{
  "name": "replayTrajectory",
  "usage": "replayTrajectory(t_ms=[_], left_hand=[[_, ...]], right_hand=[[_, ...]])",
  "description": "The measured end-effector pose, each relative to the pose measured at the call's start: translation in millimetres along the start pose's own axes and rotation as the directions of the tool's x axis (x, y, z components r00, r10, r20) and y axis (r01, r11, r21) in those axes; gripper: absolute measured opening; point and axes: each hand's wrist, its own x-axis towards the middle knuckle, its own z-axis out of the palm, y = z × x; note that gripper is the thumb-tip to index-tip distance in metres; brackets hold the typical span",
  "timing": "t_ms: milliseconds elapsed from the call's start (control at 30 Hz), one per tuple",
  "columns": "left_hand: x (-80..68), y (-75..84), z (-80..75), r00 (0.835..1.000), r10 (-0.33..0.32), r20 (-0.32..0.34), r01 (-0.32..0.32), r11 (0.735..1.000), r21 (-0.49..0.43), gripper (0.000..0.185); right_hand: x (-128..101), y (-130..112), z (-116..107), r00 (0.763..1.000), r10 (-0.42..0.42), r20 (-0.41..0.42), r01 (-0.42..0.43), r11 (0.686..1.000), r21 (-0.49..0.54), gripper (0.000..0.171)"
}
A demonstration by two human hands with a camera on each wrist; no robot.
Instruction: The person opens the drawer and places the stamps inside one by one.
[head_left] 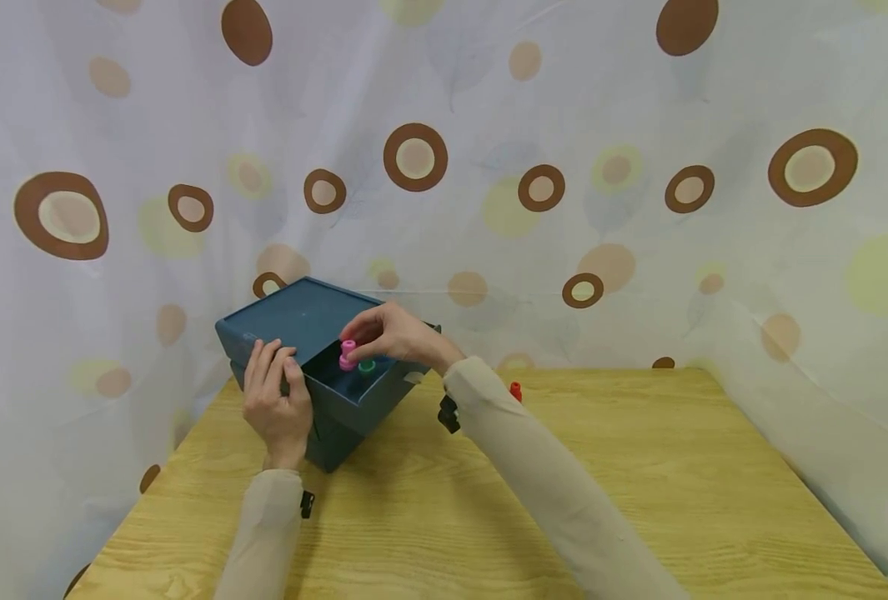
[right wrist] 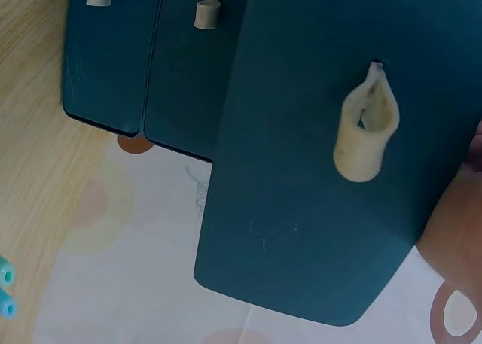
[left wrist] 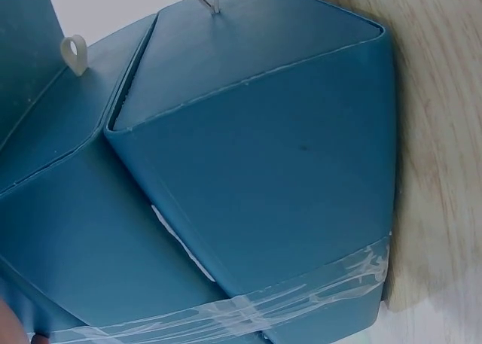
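Head view: right hand pinches a knobby pink plastic peg over boxy blue plastic drawers; left hand, unclenched, probably steadies 'em.

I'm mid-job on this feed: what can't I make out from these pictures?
Head: part of the drawer's inside, hidden by its walls and the right hand.
Head: the red piece's lower end, behind the right sleeve.
Left wrist: most of the left hand, cut off at lower left.
Right wrist: the teal piece and blue piece, cut by the left edge.
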Motion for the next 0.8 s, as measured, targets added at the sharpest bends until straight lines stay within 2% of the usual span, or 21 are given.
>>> replayTrajectory(t_ms=[433, 800], left_hand=[[-1.9, -2.0, 0.6, 1.0, -0.007, -0.008, 0.007, 1.0, -0.005, 0.033], [-0.4, -1.5, 1.6, 1.0, 0.001, -0.012, -0.001, 1.0, -0.001, 0.035]], right_hand=[[3.9, 1.4, 1.8, 0.998, 0.04, 0.042, -0.036, 0.994, -0.099, 0.029], [4.7, -0.5, 2.1, 0.997, 0.059, 0.055, -0.054, 0.994, -0.098, 0.032]])
